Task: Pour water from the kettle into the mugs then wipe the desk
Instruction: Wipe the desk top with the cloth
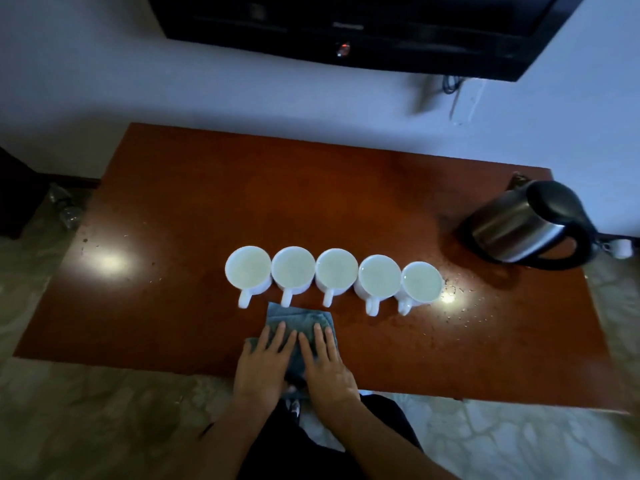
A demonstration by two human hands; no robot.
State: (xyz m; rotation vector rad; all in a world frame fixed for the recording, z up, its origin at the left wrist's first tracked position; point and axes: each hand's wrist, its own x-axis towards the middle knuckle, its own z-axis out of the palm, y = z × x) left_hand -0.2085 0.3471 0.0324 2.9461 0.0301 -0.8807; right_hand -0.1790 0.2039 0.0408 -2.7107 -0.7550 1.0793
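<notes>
Several white mugs [337, 273] stand in a row across the middle of the brown desk [173, 209], handles toward me, each with water in it. A steel kettle [526, 226] with a black lid and handle stands at the right end of the desk. A folded grey-blue cloth [299, 320] lies flat on the desk just in front of the mugs. My left hand [265, 362] and my right hand [327, 365] both press flat on the cloth, side by side, fingers spread and pointing toward the mugs.
Water droplets [464, 306] speckle the desk right of the mugs and below the kettle. A dark television [346, 26] hangs on the wall behind. The kettle's cord with a white plug [621, 247] trails off the right edge. Stone-patterned floor surrounds the desk.
</notes>
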